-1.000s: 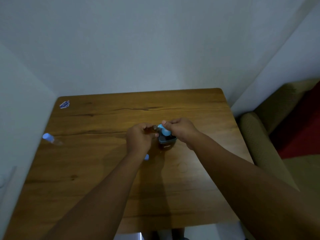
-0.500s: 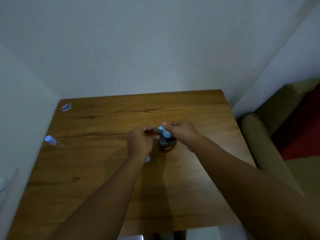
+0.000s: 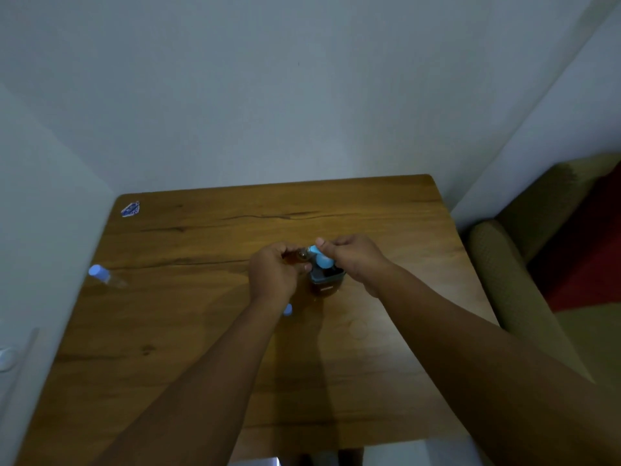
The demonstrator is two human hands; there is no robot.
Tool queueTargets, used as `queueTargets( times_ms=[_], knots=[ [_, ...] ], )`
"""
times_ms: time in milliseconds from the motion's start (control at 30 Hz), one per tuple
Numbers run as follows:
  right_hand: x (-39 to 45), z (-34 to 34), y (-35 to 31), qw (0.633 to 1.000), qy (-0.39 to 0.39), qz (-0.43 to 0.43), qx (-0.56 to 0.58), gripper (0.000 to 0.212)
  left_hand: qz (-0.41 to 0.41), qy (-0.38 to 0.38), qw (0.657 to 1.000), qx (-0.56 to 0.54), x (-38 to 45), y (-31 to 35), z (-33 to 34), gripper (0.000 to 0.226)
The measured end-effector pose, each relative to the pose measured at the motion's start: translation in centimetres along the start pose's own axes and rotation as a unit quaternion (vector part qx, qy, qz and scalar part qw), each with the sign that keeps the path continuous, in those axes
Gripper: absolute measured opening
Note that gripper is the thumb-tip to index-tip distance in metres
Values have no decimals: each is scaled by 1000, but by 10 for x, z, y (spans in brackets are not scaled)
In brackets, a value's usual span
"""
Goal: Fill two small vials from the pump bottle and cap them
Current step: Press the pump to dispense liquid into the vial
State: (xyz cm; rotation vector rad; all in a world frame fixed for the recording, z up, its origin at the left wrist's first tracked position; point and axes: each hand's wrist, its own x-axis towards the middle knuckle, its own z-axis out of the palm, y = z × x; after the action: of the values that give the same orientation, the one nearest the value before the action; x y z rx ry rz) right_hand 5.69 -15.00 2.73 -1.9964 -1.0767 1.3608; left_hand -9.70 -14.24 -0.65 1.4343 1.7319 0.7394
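Left grip [image 3: 274, 275] pinches small vial [image 3: 295, 258] at pump bottle [image 3: 326, 279] nozzle; right grip [image 3: 353, 260] presses pump. Vial light, probably slippery; I hold body.

Wooden table [image 3: 208, 331]: warm orange-brown, darker grain streaks running across, one near-black crack line toward the far edge.

Pump bottle [image 3: 325, 280]: light blue pump head, grey-blue collar, amber-brown body with a small pale label mark.

Vial in left hand [image 3: 273, 276]: amber-brown, mouth glinting grey.

Capped vial [image 3: 105, 276] at table's left edge: clear body, pale lavender-blue cap.

Loose cap [image 3: 287, 309] by the left wrist: same pale blue.

Sticker [image 3: 130, 209], far left corner: blue and white print.

Walls [image 3: 302, 95]: flat grey-white.

Sofa [image 3: 537, 264]: olive, fine woven texture; red cushion [image 3: 591, 250].
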Motion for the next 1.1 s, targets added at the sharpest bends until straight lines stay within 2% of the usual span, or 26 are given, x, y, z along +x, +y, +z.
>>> queueTargets(
  times_ms=[133,333,533,700,900,1100],
  knots=[
    [-4,-2,0,1000,-16,2,-6,59,4,1,1000,-1,-1,0,0,31],
    [3,0,1,1000,-10,-1,-7,52,-6,8,1000,0,0,-1,0,32],
    [2,-1,5,1000,-6,-1,4,55,12,1,1000,9,2,-2,0,34],
    [5,-1,6,1000,-19,9,4,61,28,4,999,29,2,-4,3,48],
    [5,3,6,1000,-2,-8,-8,50,10,-3,1000,26,1,0,0,35],
    [1,-2,6,1000,-27,9,5,63,0,-7,1000,19,1,-2,0,36]
  ],
)
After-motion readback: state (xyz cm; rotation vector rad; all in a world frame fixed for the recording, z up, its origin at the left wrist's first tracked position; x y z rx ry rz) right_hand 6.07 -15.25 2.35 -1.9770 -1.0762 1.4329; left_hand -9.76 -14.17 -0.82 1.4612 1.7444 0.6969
